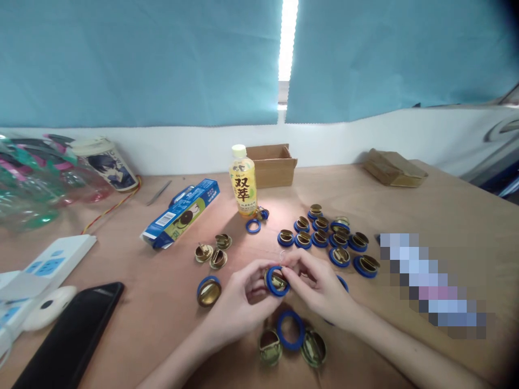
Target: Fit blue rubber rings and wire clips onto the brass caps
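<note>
- Head view: the left hand (239,300) and the right hand (320,286) meet near the front middle of the tabletop (446,205), both pinching 1 brass disc with a blue ring (277,281) between fingertips; each grip is narrow and closed on that piece, which is lifted just above the wood.
- Just below the hands lie a loose blue ring (291,329) and 2 bare brass discs (312,347), touching or nearly touching it.
- Left of the left hand sits another ringed disc (208,290); further back, 3 bare brass discs (213,252) cluster together.
- Right of centre, a group of finished ringed discs (330,237) covers the wood, packed close.
- A yellow drink bottle (243,182) stands upright behind, its label showing the characters 双萃; a small blue ring (253,226) lies at its base.
- A blue biscuit box (181,213) lies flat to the left, a barcode on its end; its other print is too small to read.
- A black phone (71,337) reaches the front left edge, beside a white power strip (48,267).
- Open bare wood lies at the far right, near a flattened cardboard pack (393,168).
</note>
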`<action>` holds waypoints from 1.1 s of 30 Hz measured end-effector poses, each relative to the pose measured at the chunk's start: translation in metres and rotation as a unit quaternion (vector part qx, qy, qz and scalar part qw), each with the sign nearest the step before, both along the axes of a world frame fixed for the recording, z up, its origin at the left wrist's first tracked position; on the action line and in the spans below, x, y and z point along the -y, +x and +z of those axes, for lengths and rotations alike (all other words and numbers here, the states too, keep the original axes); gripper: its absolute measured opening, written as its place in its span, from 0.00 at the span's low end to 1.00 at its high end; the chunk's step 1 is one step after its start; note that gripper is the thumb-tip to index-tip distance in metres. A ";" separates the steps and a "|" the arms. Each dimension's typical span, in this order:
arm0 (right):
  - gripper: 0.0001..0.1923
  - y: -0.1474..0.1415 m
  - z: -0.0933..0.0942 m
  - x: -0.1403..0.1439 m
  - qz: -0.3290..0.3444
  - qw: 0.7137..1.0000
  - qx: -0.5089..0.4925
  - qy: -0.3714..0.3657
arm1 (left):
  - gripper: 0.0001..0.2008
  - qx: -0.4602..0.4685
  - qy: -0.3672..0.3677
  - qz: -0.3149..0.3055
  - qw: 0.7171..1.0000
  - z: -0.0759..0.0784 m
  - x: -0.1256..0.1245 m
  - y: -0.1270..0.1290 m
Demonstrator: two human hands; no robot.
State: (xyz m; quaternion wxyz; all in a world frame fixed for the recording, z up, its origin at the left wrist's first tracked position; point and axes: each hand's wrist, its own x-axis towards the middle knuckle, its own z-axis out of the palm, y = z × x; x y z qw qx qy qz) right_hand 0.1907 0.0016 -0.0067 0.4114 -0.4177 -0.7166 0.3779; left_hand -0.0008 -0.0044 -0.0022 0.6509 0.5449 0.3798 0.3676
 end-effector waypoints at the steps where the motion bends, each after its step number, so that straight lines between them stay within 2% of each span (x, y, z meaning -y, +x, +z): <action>1: 0.03 0.001 0.000 0.000 -0.001 1.000 -0.001 0.004 | 0.18 0.010 -0.002 -0.013 1.000 0.002 0.001 -0.001; 5: 0.02 0.002 0.002 0.000 -0.004 1.000 0.007 0.016 | 0.21 0.036 -0.005 -0.043 0.998 0.002 0.001 -0.005; 12: 0.04 0.000 0.002 0.002 0.013 0.999 0.031 0.012 | 0.14 -0.006 0.032 0.006 0.999 -0.001 -0.003 -0.002; 19: 0.06 0.000 0.003 0.003 0.025 0.998 0.053 -0.003 | 0.14 -0.015 0.053 0.005 0.998 0.004 -0.002 -0.005; 33: 0.08 0.000 0.003 0.005 0.003 0.996 0.082 0.034 | 0.14 -0.013 0.051 0.011 0.999 0.002 -0.003 -0.005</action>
